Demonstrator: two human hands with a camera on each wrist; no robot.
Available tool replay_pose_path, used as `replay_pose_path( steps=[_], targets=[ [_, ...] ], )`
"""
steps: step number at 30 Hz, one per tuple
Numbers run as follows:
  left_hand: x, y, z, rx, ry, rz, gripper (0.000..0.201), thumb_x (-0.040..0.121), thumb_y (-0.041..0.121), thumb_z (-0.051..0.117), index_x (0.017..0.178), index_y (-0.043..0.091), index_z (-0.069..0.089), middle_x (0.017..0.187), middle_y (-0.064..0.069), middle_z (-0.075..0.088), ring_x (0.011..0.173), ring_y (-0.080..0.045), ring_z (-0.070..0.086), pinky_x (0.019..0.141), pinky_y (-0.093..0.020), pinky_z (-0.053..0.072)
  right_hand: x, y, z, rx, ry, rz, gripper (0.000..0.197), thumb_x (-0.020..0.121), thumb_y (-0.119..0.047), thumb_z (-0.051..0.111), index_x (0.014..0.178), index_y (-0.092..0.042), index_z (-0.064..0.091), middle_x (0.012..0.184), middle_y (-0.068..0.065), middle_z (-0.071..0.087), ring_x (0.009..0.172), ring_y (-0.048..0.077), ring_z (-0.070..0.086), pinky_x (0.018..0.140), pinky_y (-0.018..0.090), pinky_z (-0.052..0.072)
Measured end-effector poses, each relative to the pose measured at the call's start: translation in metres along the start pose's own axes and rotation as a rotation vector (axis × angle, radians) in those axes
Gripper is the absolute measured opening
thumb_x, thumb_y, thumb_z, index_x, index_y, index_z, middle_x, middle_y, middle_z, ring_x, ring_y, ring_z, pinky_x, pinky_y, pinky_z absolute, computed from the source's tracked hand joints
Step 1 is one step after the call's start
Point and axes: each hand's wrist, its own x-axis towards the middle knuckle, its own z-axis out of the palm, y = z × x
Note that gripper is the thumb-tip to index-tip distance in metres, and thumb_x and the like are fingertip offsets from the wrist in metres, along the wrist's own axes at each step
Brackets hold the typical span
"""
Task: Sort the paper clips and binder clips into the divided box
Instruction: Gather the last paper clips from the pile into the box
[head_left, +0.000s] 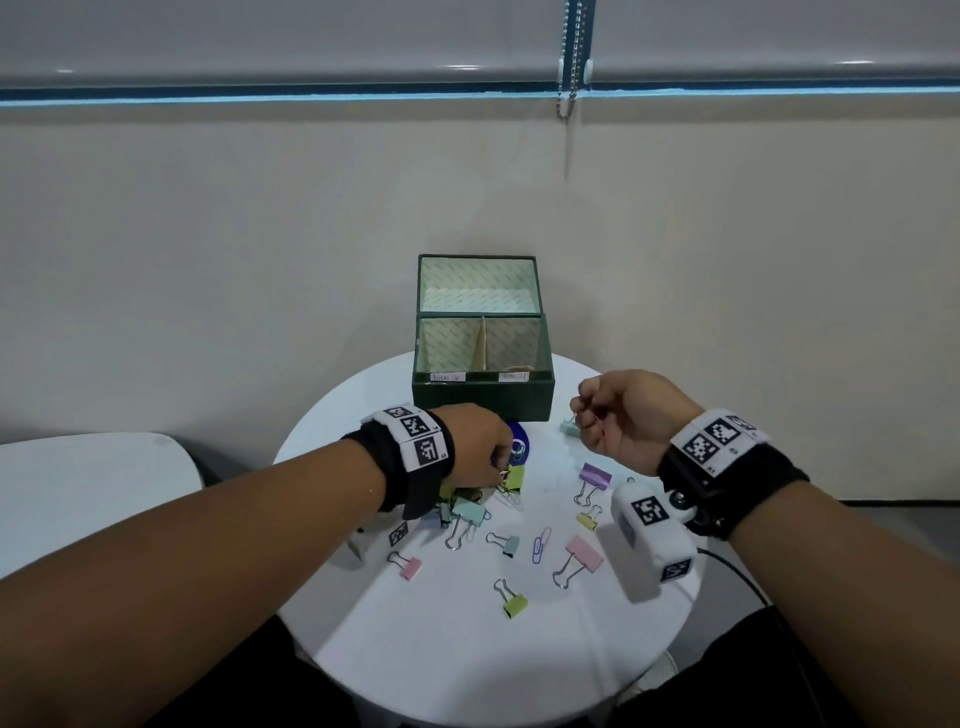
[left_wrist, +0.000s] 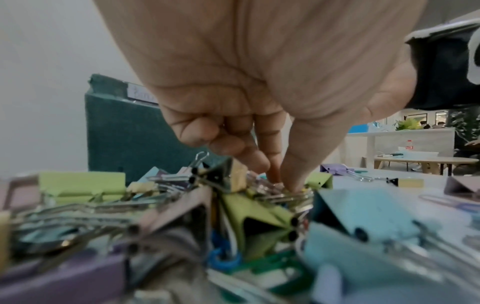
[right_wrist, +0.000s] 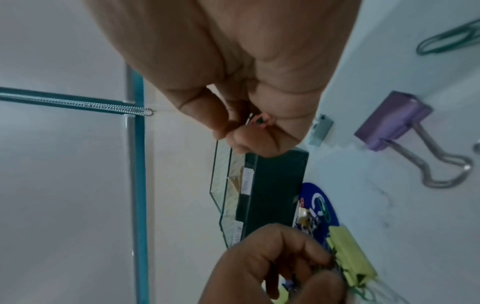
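On the round white tabletop (head_left: 467, 665) in front of me stood the dark green divided box (head_left: 483, 397), its lid tipped up against the wall and a partition splitting it into a left and a right compartment, each with a small white label on the front rim that I could not read. My left hand (head_left: 480, 447) was down in the heap of clips (head_left: 462, 506) just before the box, palm toward the tabletop; from the left wrist view my fingertips (left_wrist: 293, 183) were drawn together on the wire loops of a clip in the pile, so that grip was pinched closed on something there, though the tangle kept me from telling which clip it was. My right hand (head_left: 621, 415) hung above the tabletop, near the right front corner of the box, fingers curled in; the right wrist view showed that grip clamped on a small pink clip (right_wrist: 261, 121) between thumb and fingers, too hidden for me to say whether it was a paper clip or a binder clip. A pale teal binder clip (head_left: 570, 427) lay just below that hand. Loose on the tabletop were a purple binder clip (head_left: 594, 478), a small yellow one (head_left: 588, 519), a large pink binder clip (head_left: 582, 557), a lilac paper clip (head_left: 540, 545), a grey-blue binder clip (head_left: 506, 544), a green binder clip (head_left: 513, 603) nearest me, and a small pink binder clip (head_left: 408, 566) at the left. A round blue sticker (head_left: 518, 441) showed beside my left knuckles.
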Motion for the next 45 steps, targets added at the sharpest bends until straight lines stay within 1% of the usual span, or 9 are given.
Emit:
replay_pose_path(
  steps=[3,8,11,16,20,24,35,40,45],
  targets=[
    [0.000,-0.004,-0.002,-0.010,0.026,-0.017,0.015,0.093,0.025,0.052,0.091,0.019,0.066,0.088,0.000,0.067,0.085,-0.022,0.062,0.069,-0.026,0.048,0.001,0.003,-0.003,-0.308,0.035,-0.035,0.018,0.089,-0.004,0.047,0.074,-0.012,0.054,0.067,0.005,0.047,0.051,0.015,0.036,0.046,0.023,0.027],
    [0.003,-0.012,-0.007,-0.045,0.050,0.007,0.010,0.090,0.031,0.065,0.097,0.024,0.068,0.080,0.012,0.056,0.078,-0.012,0.055,0.063,-0.021,0.041,-0.008,0.015,0.011,-1.661,-0.118,-0.272,0.012,0.089,-0.017,0.063,0.081,-0.025,0.067,0.071,-0.013,0.059,0.068,0.009,0.055,0.063,0.021,0.042],
    [0.005,-0.008,-0.004,0.023,-0.005,0.047,0.023,0.085,0.039,0.073,0.106,0.028,0.071,0.087,0.015,0.054,0.083,-0.011,0.054,0.068,-0.023,0.041,-0.003,0.009,-0.002,-1.996,0.115,-0.273,0.008,0.088,-0.022,0.065,0.094,-0.019,0.068,0.091,-0.004,0.067,0.089,0.018,0.063,0.075,0.028,0.052],
    [0.011,-0.002,0.005,0.074,-0.008,0.048,0.013,0.087,0.033,0.068,0.097,0.025,0.071,0.097,0.007,0.066,0.090,-0.017,0.062,0.076,-0.028,0.052,-0.002,-0.001,-0.033,-1.909,0.169,-0.050,0.024,0.073,-0.036,0.078,0.078,-0.013,0.074,0.071,-0.004,0.067,0.067,0.016,0.061,0.063,0.024,0.049],
    [0.011,-0.005,0.000,0.064,0.000,0.021,0.012,0.090,0.031,0.058,0.089,0.023,0.067,0.092,0.005,0.067,0.086,-0.019,0.063,0.080,-0.033,0.055,0.000,0.011,-0.038,-1.833,0.106,0.004,0.010,0.069,-0.016,0.070,0.061,-0.015,0.063,0.062,-0.002,0.057,0.059,0.017,0.050,0.057,0.023,0.042],
    [0.009,-0.020,-0.018,0.027,0.073,-0.076,0.017,0.092,0.030,0.053,0.090,0.022,0.067,0.093,0.002,0.068,0.087,-0.021,0.064,0.079,-0.031,0.054,0.002,0.013,-0.035,-1.858,0.067,0.001,0.016,0.071,-0.020,0.066,0.059,-0.019,0.055,0.056,-0.006,0.049,0.055,0.016,0.045,0.055,0.022,0.040],
    [-0.012,0.009,-0.004,0.116,0.020,0.117,0.017,0.083,0.028,0.067,0.101,0.028,0.067,0.101,0.009,0.062,0.096,-0.019,0.060,0.086,-0.035,0.054,0.035,-0.058,0.046,-1.600,0.075,-0.542,0.028,0.091,-0.012,0.055,0.066,-0.015,0.046,0.066,0.000,0.050,0.059,0.015,0.045,0.052,0.019,0.035],
    [-0.014,0.009,0.005,0.063,-0.047,0.166,0.046,0.079,0.024,0.075,0.124,0.030,0.066,0.121,0.007,0.064,0.113,-0.017,0.058,0.095,-0.039,0.053,0.077,-0.064,0.075,-1.594,0.116,-0.574,0.021,0.090,-0.012,0.054,0.070,-0.016,0.049,0.069,0.000,0.049,0.064,0.017,0.047,0.057,0.022,0.039],
    [-0.011,0.000,0.010,0.086,-0.039,0.163,0.020,0.080,0.027,0.071,0.100,0.026,0.067,0.104,0.005,0.062,0.096,-0.019,0.060,0.083,-0.039,0.056,0.081,-0.057,0.077,-1.628,0.072,-0.595,0.006,0.094,-0.016,0.059,0.095,-0.015,0.065,0.093,-0.002,0.064,0.086,0.018,0.059,0.074,0.025,0.045]
  ],
)
